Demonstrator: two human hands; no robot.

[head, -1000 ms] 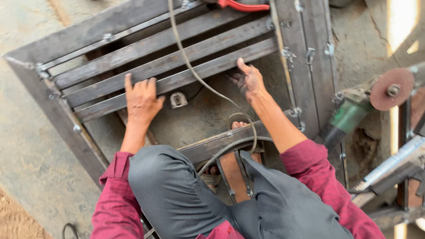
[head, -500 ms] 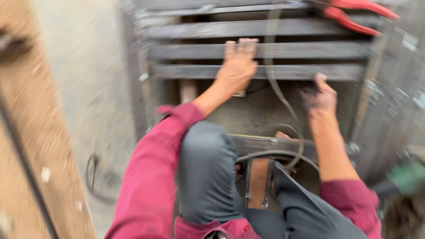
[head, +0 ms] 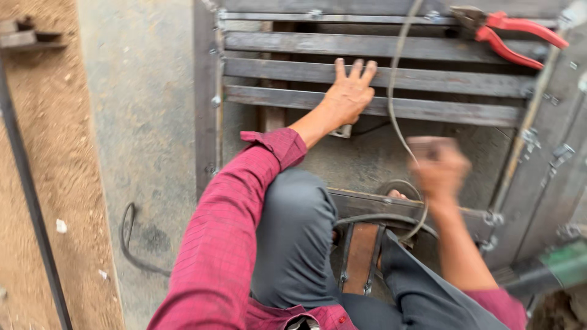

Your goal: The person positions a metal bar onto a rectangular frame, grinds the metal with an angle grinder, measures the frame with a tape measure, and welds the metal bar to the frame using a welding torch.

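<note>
Left hand [head: 350,95] flat, fingers spread on steel slat [head: 391,107]; right hand [head: 441,171] blurred, grip unclear. Cable [head: 394,91] between them could snag, I'd guess.

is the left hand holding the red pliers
No, the left hand lies flat, fingers spread, on a metal slat, while the red pliers rest apart at the frame's top.

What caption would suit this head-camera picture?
Left hand pressed flat on a steel-slat frame, blurred right hand lifted above it, red pliers nearby.
</note>
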